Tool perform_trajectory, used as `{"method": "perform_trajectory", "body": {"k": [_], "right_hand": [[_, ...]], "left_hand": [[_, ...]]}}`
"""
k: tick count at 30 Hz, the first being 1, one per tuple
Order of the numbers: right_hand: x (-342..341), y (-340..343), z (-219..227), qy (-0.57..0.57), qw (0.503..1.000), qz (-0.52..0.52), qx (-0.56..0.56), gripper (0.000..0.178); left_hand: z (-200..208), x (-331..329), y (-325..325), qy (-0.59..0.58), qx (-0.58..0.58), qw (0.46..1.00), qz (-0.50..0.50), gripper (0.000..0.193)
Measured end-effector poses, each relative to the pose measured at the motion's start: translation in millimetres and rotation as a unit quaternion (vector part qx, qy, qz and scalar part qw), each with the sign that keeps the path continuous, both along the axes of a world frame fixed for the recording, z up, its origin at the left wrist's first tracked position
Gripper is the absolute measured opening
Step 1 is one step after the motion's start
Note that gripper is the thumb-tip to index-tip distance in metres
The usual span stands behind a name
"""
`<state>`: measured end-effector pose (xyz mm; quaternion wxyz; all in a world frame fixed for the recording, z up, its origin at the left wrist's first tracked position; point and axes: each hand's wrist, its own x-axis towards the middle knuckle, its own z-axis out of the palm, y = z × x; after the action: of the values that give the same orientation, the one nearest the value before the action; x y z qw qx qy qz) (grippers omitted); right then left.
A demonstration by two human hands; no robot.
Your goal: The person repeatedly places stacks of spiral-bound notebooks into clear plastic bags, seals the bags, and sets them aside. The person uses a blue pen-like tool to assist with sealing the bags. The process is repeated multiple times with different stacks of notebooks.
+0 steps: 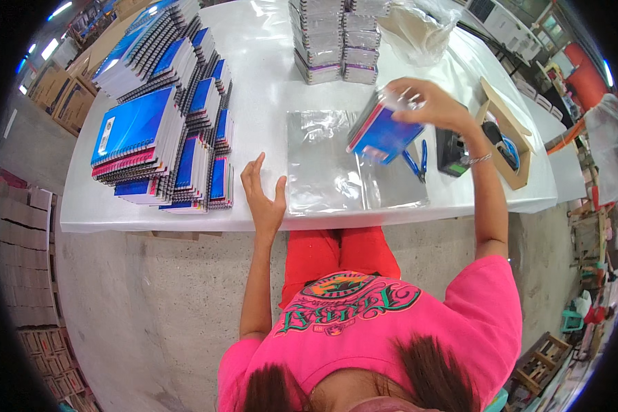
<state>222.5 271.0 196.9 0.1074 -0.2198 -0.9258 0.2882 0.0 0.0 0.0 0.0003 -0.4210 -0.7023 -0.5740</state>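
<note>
My right hand (422, 103) grips a small stack of blue-covered spiral notebooks (391, 134) by its upper edge, with some clear plastic at the fingers. The bundle is tilted and slightly blurred above flat clear plastic bags (323, 165) lying at the table's front. My left hand (263, 196) rests near the table's front edge, just left of the bags, fingers spread and nothing in it. Blue-handled pliers (417, 163) lie beside the held notebooks, partly over the bags. To the left rise tall stacks of blue spiral notebooks (134, 127).
Wrapped notebook bundles (336, 41) stand stacked at the table's far side, next to crumpled clear plastic (422, 31). On the right are a black box (452, 152) and an open cardboard box (511, 137) with items inside. The white table (254, 89) ends close to my lap.
</note>
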Motion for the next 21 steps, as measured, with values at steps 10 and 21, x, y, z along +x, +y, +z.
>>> {"method": "perform_trajectory", "body": {"k": [10, 21], "right_hand": [[-9.7, 163.8, -99.7, 0.017, 0.93, -0.166, 0.326, 0.065], [-154.3, 84.8, -94.9, 0.356, 0.922, -0.111, 0.101, 0.031]], "left_hand": [[-0.3, 8.9, -2.3, 0.1, 0.031, 0.991, 0.079, 0.03], [-3.8, 14.1, -1.1, 0.112, 0.052, 0.987, 0.103, 0.025]]}}
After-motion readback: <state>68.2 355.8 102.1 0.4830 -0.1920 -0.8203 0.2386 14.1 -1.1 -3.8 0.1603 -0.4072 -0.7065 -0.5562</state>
